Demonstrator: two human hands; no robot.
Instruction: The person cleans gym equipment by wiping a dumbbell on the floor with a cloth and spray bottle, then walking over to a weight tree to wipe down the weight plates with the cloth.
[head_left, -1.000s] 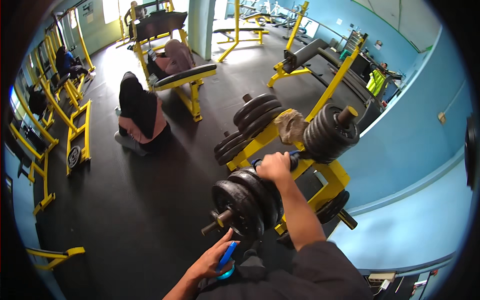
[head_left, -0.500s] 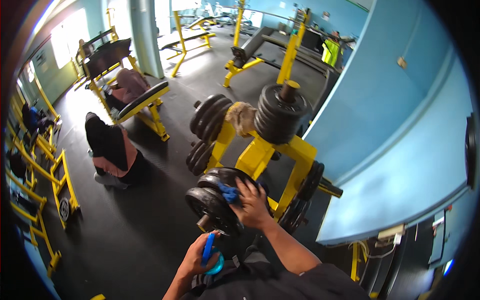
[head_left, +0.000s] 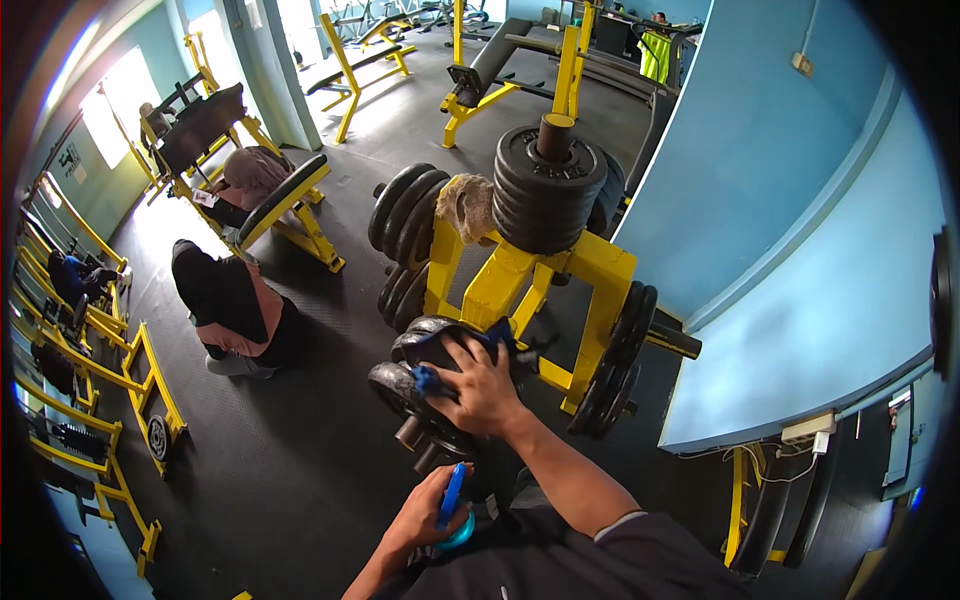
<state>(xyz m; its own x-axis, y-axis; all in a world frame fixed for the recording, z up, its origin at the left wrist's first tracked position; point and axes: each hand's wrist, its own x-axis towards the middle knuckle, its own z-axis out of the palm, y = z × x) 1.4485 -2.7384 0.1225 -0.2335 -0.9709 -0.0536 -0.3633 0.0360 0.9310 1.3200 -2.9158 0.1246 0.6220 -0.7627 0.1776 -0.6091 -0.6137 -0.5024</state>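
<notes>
My right hand point(head_left: 480, 388) spreads over a blue cloth point(head_left: 427, 379), pressing it against the black weight plates point(head_left: 396, 384) on a low peg of a yellow plate rack point(head_left: 497, 288). Bits of the cloth stick out beside the thumb and past the fingertips. Close to my body, my left hand point(head_left: 425, 512) is closed round a spray bottle with a blue trigger head point(head_left: 451, 496) and a teal body point(head_left: 460, 532). It is just below the end of that peg.
A thick plate stack point(head_left: 550, 195) tops the rack, with a brownish rag point(head_left: 465, 208) beside it. More plates point(head_left: 610, 360) hang low right, near a blue wall point(head_left: 770, 200). Two people, one crouching point(head_left: 235, 310) and one by a bench point(head_left: 255, 175), are at left.
My right hand has slid over the plates with the cloth, which now spreads out farther under the fingers. My left hand still holds the spray bottle. The view has shifted slightly.
</notes>
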